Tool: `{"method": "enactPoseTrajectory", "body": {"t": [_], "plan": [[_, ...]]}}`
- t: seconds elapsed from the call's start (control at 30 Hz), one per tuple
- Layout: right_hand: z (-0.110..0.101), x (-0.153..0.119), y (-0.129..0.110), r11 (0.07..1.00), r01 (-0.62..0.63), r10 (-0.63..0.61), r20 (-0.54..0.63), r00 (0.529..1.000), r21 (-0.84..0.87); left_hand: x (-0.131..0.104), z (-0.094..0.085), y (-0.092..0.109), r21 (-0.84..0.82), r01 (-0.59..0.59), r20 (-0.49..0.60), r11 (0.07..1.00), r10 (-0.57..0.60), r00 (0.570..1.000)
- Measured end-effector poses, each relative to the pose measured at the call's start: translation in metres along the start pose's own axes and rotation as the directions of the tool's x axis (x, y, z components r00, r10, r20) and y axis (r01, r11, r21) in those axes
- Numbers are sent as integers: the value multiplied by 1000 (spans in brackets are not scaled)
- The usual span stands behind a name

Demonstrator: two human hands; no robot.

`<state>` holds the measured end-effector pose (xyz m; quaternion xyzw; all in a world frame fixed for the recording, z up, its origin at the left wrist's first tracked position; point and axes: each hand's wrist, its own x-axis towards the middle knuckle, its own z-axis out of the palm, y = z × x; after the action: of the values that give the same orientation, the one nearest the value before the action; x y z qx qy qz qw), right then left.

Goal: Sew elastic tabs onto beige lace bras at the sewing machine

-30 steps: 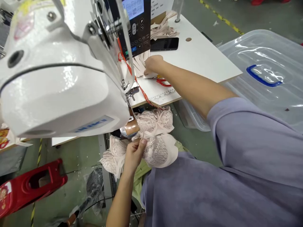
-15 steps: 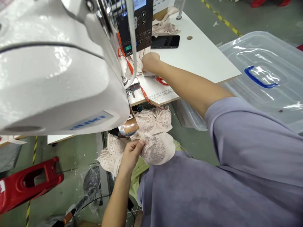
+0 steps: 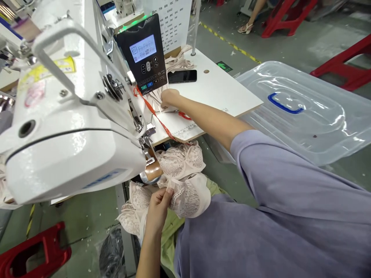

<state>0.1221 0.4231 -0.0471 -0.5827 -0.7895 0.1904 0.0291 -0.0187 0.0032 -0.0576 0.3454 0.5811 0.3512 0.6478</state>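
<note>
Beige lace bras (image 3: pixel 189 195) hang in front of the sewing machine (image 3: pixel 75 158), below the table edge. My left hand (image 3: pixel 160 199) pinches the edge of one lace cup between thumb and fingers, just below the machine's arm end. Stretched over the white table, my right hand (image 3: pixel 170 97) lies at a pile of beige straps (image 3: pixel 155 96) beside the control panel (image 3: pixel 143 54). Its fingers are bent down and hidden behind the back of the hand, so what they hold cannot be seen. Scissors with red handles (image 3: pixel 184 115) lie near that wrist.
A black phone (image 3: pixel 182 76) rests on the white table (image 3: pixel 232 92), with more beige fabric (image 3: pixel 181 61) behind it. To the right is a clear plastic box lid with a blue handle (image 3: pixel 285 103). Red stools (image 3: pixel 37 247) stand on the floor. An orange cord (image 3: pixel 159 119) hangs by the machine.
The view has shifted up and left, showing more of the machine top and panel. My left hand still pinches the lace cup, and my right hand stays at the strap pile.
</note>
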Motion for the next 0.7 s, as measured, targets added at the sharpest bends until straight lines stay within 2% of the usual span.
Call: {"method": "enactPoseTrajectory", "body": {"t": [0.1,0.17,0.23,0.33,0.37,0.43,0.5,0.53,0.57,0.63,0.7], "plan": [[-12,-7,7,980,-93,77,96,992,179,-2,-1,0,-5,3,-1,1000,-3,1000],[-18,-16,15,935,-115,72,138,988,336,-3,-2,-2,-7,7,-10,1000,-7,1000],[-21,-28,20,866,-104,43,136,990,489,-3,-3,-4,-5,10,-27,1000,-10,1000],[-18,-55,21,708,-54,-13,89,996,704,-6,-6,-3,17,-13,-81,1000,14,997],[-14,-70,20,636,-37,-38,80,996,771,-7,-7,-1,39,-34,-106,999,38,994],[-2,-109,15,432,-35,-113,93,989,901,-11,-9,4,106,-76,-146,991,91,985],[13,-160,11,77,-153,-252,167,953,985,-15,-13,10,173,-96,-159,980,124,979],[21,-188,8,-10,-197,-315,184,931,980,-17,-15,13,201,-97,-155,975,130,979],[27,-216,6,-12,-221,-370,201,907,975,-19,-17,15,224,-95,-149,970,131,980],[38,-265,-2,133,-216,-462,254,850,967,-22,-19,17,264,-93,-132,960,131,983],[45,-299,-13,267,-132,-526,260,810,955,-26,-19,18,292,-95,-99,952,129,987]]}}
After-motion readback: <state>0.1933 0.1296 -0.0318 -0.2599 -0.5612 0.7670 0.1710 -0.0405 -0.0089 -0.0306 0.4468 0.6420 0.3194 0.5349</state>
